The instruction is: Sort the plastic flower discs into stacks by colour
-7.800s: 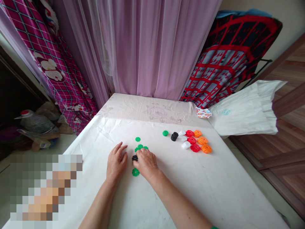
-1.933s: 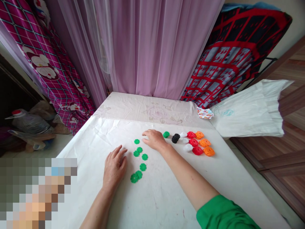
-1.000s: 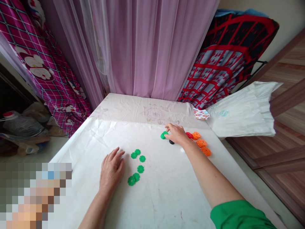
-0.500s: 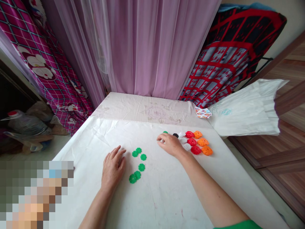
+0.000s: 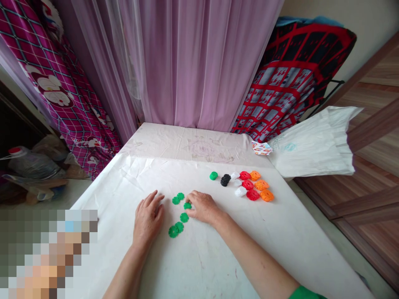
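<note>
My left hand [image 5: 147, 218] rests on the white-covered table with its fingers spread, holding nothing. To its right lie loose green notched plastic discs: an upper pair [image 5: 177, 198], one on its own [image 5: 184, 217] and a lower overlapping pair [image 5: 176, 229]. My right hand [image 5: 202, 207] has its thumb and fingers on either side of another green disc [image 5: 187, 205], pinching it at the table surface. Farther back stand a small green stack [image 5: 213, 175] and a black stack of discs [image 5: 225, 180]. White [image 5: 240, 191], red [image 5: 252, 194] and orange stacks [image 5: 267, 195] sit to the right.
A white plastic bag [image 5: 314, 143] hangs at the table's right edge beside a small patterned paper box [image 5: 262, 148]. Purple curtains [image 5: 199, 62] hang behind the table [image 5: 205, 265]. A large plastic bottle [image 5: 33, 164] stands on the left near the floor.
My right hand has moved left and nearer, from the small green stack to a loose green disc. The green and black stacks now show fully. My left hand has stayed in place.
</note>
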`<state>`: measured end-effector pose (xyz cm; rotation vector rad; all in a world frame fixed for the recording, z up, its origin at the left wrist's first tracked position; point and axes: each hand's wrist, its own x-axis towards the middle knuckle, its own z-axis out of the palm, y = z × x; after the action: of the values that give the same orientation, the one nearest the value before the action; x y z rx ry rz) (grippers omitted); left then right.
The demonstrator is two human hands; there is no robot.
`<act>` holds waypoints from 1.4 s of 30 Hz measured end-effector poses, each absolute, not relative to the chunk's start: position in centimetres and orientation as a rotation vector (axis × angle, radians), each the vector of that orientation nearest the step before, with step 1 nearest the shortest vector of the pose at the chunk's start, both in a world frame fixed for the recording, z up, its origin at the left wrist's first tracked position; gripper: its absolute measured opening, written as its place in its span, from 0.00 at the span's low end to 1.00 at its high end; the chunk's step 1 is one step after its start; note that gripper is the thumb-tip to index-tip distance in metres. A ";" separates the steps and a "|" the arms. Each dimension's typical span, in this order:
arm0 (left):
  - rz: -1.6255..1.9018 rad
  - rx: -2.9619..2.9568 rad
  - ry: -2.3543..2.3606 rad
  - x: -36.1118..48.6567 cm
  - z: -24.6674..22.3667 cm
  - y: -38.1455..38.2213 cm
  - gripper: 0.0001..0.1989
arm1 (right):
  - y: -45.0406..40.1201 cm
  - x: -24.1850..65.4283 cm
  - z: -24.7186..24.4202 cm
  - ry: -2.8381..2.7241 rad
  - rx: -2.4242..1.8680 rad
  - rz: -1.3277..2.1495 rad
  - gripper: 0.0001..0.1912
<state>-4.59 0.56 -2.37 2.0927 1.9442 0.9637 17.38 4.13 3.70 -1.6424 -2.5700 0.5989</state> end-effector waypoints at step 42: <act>0.952 2.077 1.955 -4.4 -2.1 0.5 0.18 | 7.5 16.7 4.6 -2.615 -1.476 0.564 0.18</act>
<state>-4.43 0.49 -2.10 2.0772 1.9547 0.9522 16.65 7.53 4.61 -1.4764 -2.6148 0.5636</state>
